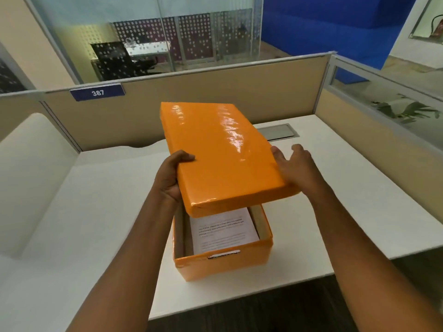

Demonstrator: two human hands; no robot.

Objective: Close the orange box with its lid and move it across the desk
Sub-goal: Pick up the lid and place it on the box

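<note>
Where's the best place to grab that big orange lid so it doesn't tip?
Probably by its two long edges, one hand from each side. The lid is wide, flat and shiny, so a one-sided hold could tip it. Here the left hand grips one long edge, thumb on top; the right hand touches the other.

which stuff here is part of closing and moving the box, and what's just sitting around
Job: glossy orange lid, gripped by left hand, right hand against its edge; open orange cardboard box with printed sheets inside; white desk.
Lying about: blue "387" number plate; grey metal cable hatch; green plant behind the glass.
</note>
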